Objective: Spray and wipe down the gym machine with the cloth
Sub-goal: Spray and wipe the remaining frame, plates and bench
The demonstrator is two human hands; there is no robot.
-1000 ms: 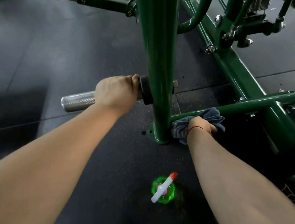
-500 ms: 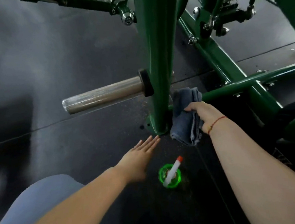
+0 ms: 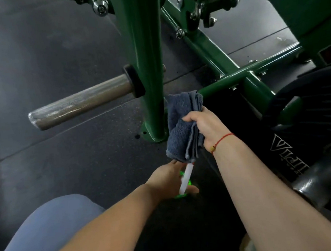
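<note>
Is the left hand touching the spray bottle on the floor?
Touching. The head view shows the left hand wrapped round the spray bottle, thumb on one side, fingers on the other, with no gap visible.

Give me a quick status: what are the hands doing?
Right hand grips cloth beside green post. Left hand at spray bottle, grip unclear. Nothing blocking.

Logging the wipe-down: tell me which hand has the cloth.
The right hand grips the cloth; the left hand is down round the spray bottle instead.
</note>
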